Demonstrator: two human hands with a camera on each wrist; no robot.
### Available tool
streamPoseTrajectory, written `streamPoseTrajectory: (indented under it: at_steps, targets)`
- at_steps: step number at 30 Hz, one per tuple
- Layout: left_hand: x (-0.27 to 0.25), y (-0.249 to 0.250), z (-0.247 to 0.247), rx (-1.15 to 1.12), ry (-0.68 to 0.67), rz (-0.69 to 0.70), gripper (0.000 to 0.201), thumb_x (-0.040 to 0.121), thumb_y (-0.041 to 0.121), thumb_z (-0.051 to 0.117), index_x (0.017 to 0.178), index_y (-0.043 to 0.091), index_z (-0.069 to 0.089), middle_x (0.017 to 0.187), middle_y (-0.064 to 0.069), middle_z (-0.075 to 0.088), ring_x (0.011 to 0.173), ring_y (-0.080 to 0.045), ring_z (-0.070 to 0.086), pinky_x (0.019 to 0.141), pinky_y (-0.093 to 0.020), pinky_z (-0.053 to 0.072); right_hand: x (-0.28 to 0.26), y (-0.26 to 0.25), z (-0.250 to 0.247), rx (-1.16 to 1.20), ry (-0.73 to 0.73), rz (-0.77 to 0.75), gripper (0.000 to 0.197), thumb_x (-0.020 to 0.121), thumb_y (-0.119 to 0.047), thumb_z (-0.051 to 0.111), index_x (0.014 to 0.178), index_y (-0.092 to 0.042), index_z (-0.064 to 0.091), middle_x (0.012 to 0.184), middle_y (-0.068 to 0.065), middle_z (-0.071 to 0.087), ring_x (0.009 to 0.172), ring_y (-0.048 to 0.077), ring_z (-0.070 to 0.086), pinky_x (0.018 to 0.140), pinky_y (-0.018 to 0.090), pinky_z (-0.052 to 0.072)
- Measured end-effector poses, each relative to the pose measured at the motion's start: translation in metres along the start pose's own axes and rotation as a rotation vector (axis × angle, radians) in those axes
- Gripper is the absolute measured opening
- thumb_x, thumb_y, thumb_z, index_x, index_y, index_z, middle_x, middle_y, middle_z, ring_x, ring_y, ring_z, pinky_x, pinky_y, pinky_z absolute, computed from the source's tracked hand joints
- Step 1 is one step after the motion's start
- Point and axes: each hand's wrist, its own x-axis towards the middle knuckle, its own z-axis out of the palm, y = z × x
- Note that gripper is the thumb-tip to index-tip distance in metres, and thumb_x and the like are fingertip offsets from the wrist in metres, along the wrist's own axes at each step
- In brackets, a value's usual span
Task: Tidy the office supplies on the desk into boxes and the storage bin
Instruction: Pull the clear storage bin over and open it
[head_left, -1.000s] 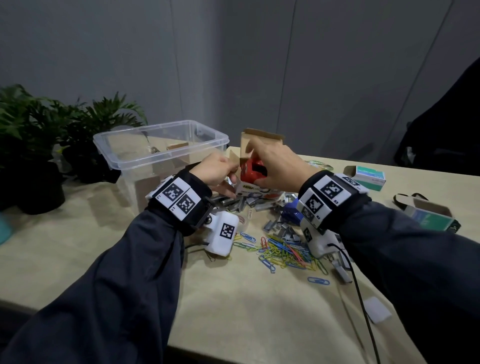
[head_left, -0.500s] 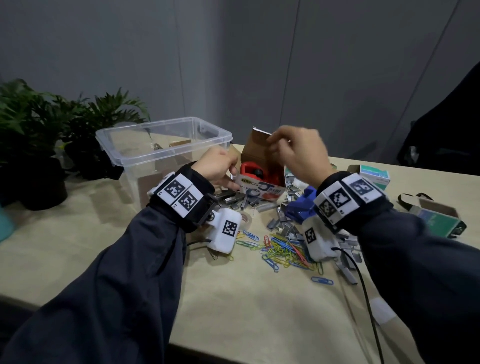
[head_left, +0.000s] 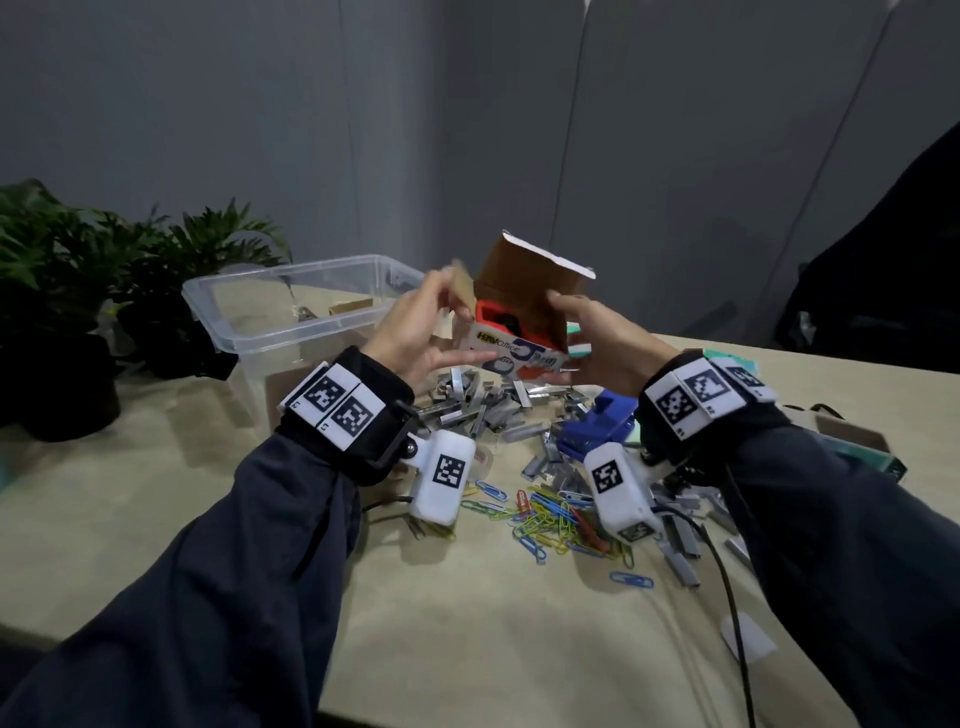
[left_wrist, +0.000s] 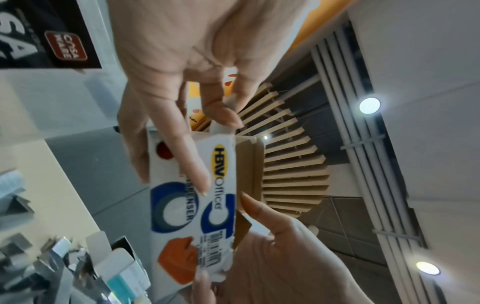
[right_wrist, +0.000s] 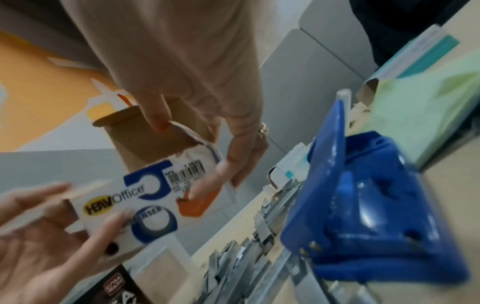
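A white cardboard tape dispenser box (head_left: 511, 349) is held up over the desk between both hands, tilted with its open top toward me. A red tape dispenser (head_left: 491, 316) sits inside it, and the brown top flap (head_left: 535, 265) stands up. My left hand (head_left: 452, 322) pinches the box's left side flap, its other fingers lying straight along the printed front (left_wrist: 192, 205). My right hand (head_left: 566, 338) grips the right end, thumb on the side flap and fingers under the box (right_wrist: 145, 195).
A clear storage bin (head_left: 311, 332) stands at the back left, holding a few items. Under the hands lie a staple pile (head_left: 483, 410), coloured paper clips (head_left: 550, 519) and a blue hole punch (head_left: 597, 426). Teal boxes (head_left: 857, 452) sit to the right, plants (head_left: 104, 260) at the far left.
The box has come up off the desk and tilted toward me. My right hand left the top flap for the box's right end; my left hand moved to the side flap.
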Motion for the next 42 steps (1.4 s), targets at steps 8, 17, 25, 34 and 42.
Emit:
streamPoseTrajectory:
  at_steps: [8,17,25,34,42]
  targets:
    - [-0.006,-0.008,0.008,0.061,0.074,0.061,0.022,0.090,0.008,0.065,0.087,0.008,0.044,0.098,-0.016,0.049,0.093,-0.043,0.063,0.051,-0.027,0.057,0.002,-0.004,0.008,-0.056,-0.184,-0.260,0.038,0.102,-0.046,0.043,0.138,-0.043,0.031,0.127,-0.003,0.056,0.096,0.022,0.064,0.064,0.034,0.050]
    - [-0.017,0.004,0.011,0.047,-0.021,0.247,0.025,0.097,0.003,0.050,0.105,0.023,0.062,0.116,-0.004,0.064,0.083,-0.027,0.071,0.046,-0.022,0.054,-0.005,-0.011,0.003,-0.105,-0.168,-0.312,0.032,0.106,-0.024,0.037,0.130,-0.044,0.038,0.111,0.011,0.065,0.084,0.025,0.065,0.052,0.026,0.049]
    - [-0.012,0.007,0.004,-0.042,-0.024,0.200,0.025,0.100,0.001,0.043,0.097,0.013,0.065,0.099,-0.001,0.073,0.084,-0.021,0.072,0.056,-0.025,0.058,-0.009,-0.010,0.006,0.153,-0.281,-0.300,0.040,0.100,-0.050,0.035,0.138,-0.040,0.045,0.143,0.008,0.049,0.110,0.034,0.064,0.062,0.043,0.058]
    - [-0.017,0.012,0.007,0.031,-0.028,0.224,0.036,0.101,0.031,0.034,0.113,0.017,0.064,0.124,-0.014,0.053,0.100,-0.034,0.061,0.060,-0.034,0.059,-0.008,-0.014,0.016,-0.076,-0.193,-0.372,0.040,0.095,-0.051,0.052,0.131,-0.045,0.036,0.118,0.012,0.062,0.085,0.019,0.068,0.052,0.028,0.052]
    - [-0.015,0.005,0.008,0.097,-0.069,0.282,0.034,0.102,0.030,0.043,0.128,0.012,0.053,0.106,-0.005,0.061,0.089,-0.027,0.069,0.056,-0.032,0.059,-0.004,-0.014,0.019,-0.096,-0.100,-0.366,0.028,0.093,-0.058,0.052,0.111,-0.037,0.044,0.099,0.004,0.062,0.075,0.014,0.062,0.053,0.029,0.053]
